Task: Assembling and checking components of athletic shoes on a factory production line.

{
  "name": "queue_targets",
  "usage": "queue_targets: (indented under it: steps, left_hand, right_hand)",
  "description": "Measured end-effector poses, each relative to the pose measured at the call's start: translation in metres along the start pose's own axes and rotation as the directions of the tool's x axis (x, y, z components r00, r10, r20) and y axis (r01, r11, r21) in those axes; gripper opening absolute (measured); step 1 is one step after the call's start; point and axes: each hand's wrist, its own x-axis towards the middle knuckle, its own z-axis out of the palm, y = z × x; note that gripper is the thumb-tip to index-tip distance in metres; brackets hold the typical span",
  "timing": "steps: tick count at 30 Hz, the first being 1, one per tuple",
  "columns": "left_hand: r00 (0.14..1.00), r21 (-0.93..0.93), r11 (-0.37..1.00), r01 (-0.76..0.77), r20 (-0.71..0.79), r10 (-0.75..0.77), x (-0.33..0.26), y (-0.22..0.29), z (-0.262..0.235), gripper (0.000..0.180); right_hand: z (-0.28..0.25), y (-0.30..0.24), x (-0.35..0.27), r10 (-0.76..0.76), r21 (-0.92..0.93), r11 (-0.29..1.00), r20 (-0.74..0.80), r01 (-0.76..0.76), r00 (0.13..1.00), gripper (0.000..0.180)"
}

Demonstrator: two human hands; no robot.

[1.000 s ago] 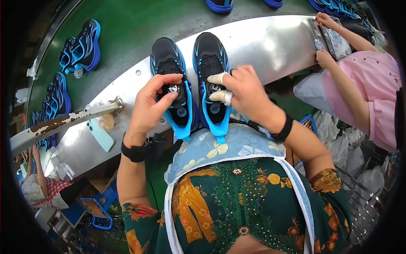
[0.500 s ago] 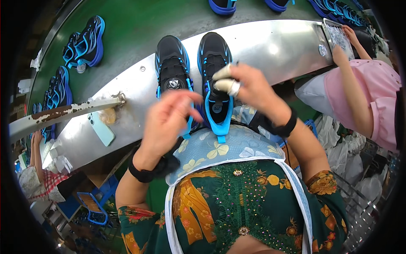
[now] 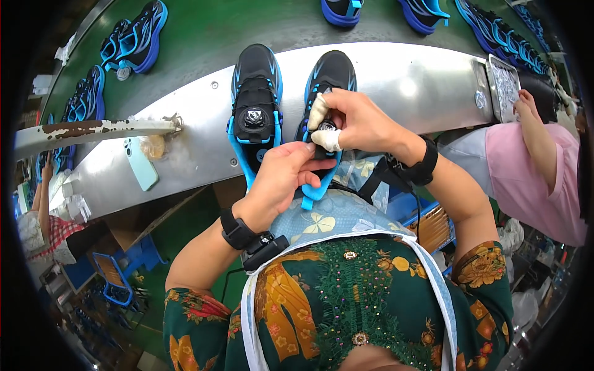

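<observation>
Two black and blue sneakers stand side by side before me, toes pointing away. The left sneaker [image 3: 255, 65] is untouched, with a round lacing dial [image 3: 253, 117] on its tongue. At the right sneaker [image 3: 335, 68], my right hand [image 3: 365, 127] is closed around its dial [image 3: 327, 125], with pale finger covers on the thumb and a fingertip. My left hand [image 3: 278, 176] meets it from the left, thumb and forefinger pinched together just below that dial, over the shoe opening. What lies between the left fingertips is too small to make out.
The shoes rest on a curved metal ledge [image 3: 402, 68] along a green belt [image 3: 235, 21] carrying more sneakers. At left are a mint phone [image 3: 142, 164] and a chipped metal bar [image 3: 93, 130]. At right, a co-worker in pink [image 3: 526, 161] sits by a tray [image 3: 502, 80] of small parts.
Both my hands have come together at the right sneaker's dial; the left hand moved right, away from the left sneaker. The right sneaker shifted right, and sneakers on the belt changed position.
</observation>
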Motion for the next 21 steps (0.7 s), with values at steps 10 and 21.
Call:
queue_targets:
  steps: [10,21]
  left_hand:
    - [0.994,-0.105,0.994,-0.021,0.106,0.032,-0.001,-0.007,-0.004,0.028]
    - [0.941,0.662,0.669,-0.337,0.221,0.256,-0.053,0.063,-0.004,0.027]
  right_hand:
    - [-0.012,-0.005,-0.027,-0.058,-0.116,0.992,-0.058,0.051,0.997,0.032]
    - [-0.020,-0.024,-0.027,0.031,-0.238,0.968,-0.191,-0.077,0.981,0.035]
